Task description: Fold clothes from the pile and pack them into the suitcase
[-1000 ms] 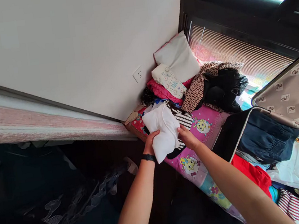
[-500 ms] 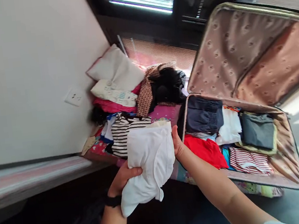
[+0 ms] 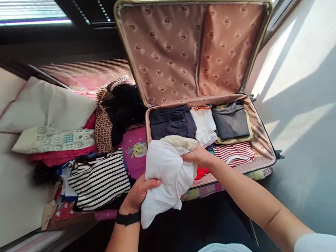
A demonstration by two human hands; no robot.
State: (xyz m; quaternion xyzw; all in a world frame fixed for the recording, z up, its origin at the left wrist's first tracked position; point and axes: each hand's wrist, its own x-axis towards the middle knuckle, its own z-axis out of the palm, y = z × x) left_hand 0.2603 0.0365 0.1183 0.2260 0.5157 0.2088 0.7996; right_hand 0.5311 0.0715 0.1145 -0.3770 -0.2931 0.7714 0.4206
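Observation:
A folded white garment (image 3: 166,171), with a cream layer at its far edge, is held up between both hands over the front left part of the open suitcase (image 3: 266,163). My left hand (image 3: 141,191) grips its left side, thumb on top and fingers underneath. On the other side my right hand (image 3: 198,156) is closed on its right edge. Inside the suitcase lie folded dark navy clothing (image 3: 167,122), a white piece (image 3: 204,125), dark grey clothing (image 3: 231,121), a red and white striped garment (image 3: 234,153) and a partly hidden red one (image 3: 201,173).
Left of the suitcase are a black and white striped garment (image 3: 101,179), a purple cloth (image 3: 134,154), a black fuzzy item (image 3: 126,112) and a pale pillow (image 3: 49,104). The raised suitcase lid (image 3: 170,48) stands by the window blinds. A wall (image 3: 317,124) bounds the right.
My view has swung right, bringing the suitcase to the middle. The white garment is now over its front left edge. My right hand has gone from flat against the garment's side to gripping it.

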